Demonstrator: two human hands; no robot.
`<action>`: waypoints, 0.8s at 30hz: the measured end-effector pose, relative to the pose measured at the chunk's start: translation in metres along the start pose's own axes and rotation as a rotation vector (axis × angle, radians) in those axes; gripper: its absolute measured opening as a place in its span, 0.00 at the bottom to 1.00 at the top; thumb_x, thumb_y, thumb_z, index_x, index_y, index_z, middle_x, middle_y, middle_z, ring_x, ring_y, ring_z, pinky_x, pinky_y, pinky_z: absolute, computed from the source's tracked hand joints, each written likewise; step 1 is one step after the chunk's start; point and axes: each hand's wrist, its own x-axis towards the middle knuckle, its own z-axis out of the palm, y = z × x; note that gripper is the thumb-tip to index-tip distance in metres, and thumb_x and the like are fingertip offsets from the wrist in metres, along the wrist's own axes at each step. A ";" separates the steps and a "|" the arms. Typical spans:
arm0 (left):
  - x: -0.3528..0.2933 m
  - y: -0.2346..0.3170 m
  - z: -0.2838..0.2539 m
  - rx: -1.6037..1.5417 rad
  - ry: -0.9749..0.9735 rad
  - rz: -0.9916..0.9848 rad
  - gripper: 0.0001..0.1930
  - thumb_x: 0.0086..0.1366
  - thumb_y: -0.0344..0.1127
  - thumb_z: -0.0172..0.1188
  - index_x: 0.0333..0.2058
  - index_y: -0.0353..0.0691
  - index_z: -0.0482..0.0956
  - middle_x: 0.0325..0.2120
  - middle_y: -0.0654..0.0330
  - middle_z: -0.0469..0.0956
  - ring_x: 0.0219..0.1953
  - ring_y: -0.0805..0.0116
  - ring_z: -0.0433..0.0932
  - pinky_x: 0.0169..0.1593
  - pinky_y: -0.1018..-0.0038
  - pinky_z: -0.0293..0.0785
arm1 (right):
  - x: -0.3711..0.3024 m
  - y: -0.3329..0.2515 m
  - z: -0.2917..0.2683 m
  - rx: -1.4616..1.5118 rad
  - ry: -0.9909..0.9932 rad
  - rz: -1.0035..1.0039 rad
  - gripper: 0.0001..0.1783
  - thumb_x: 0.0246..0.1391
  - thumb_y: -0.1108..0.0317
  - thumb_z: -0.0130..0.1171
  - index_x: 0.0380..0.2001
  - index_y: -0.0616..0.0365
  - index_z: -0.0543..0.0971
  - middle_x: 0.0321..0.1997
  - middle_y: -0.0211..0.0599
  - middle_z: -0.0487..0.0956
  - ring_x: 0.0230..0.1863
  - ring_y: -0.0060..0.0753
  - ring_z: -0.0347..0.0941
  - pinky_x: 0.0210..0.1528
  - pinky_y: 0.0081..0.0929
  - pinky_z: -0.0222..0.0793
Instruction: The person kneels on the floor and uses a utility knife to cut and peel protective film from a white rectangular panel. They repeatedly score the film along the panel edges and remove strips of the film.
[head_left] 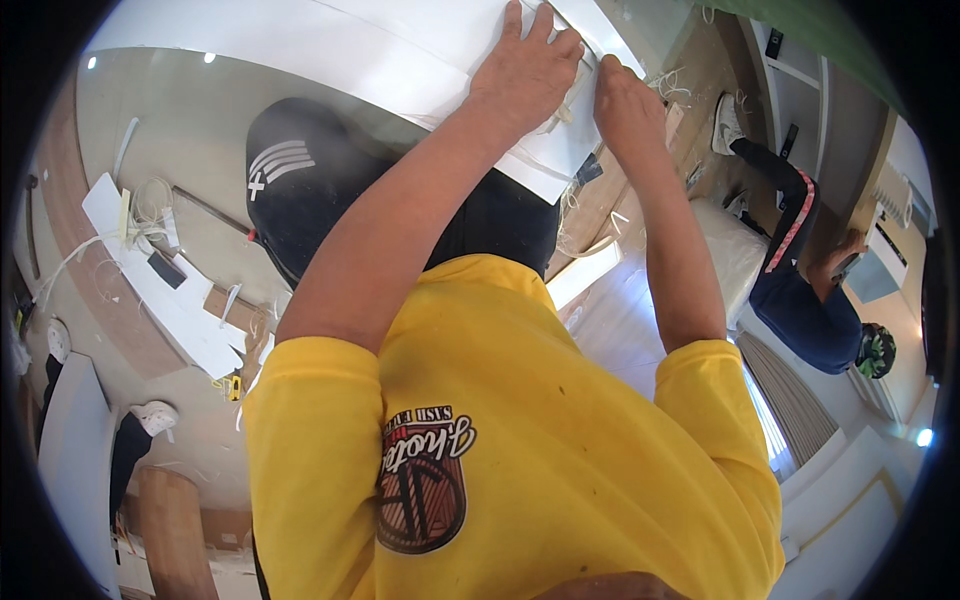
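A large white panel [330, 45] lies across my lap and reaches past the top of the view. My left hand [527, 68] rests on it near its right-hand edge, palm down, with the fingers stretched out. Just to the right, at that same edge, my right hand [629, 105] is closed, its thumb and fingers drawn together. Whatever it grips is too small or too hidden to make out. Between the hands runs a narrow strip along the edge, partly covered by my left fingers.
Offcuts of white board [140, 270], loose pale strips and a yellow tape measure [230, 387] lie on the floor at left. At right, a person in dark clothes [800, 310] works beside an open cabinet [797, 110]. Another person's shoe [154, 417] shows at lower left.
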 end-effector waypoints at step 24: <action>-0.005 0.004 -0.013 0.065 -0.085 -0.024 0.25 0.72 0.31 0.51 0.67 0.47 0.72 0.63 0.60 0.73 0.74 0.51 0.58 0.75 0.42 0.49 | -0.015 -0.008 0.006 0.118 0.008 0.170 0.12 0.66 0.66 0.52 0.36 0.64 0.77 0.31 0.59 0.83 0.36 0.63 0.82 0.42 0.54 0.77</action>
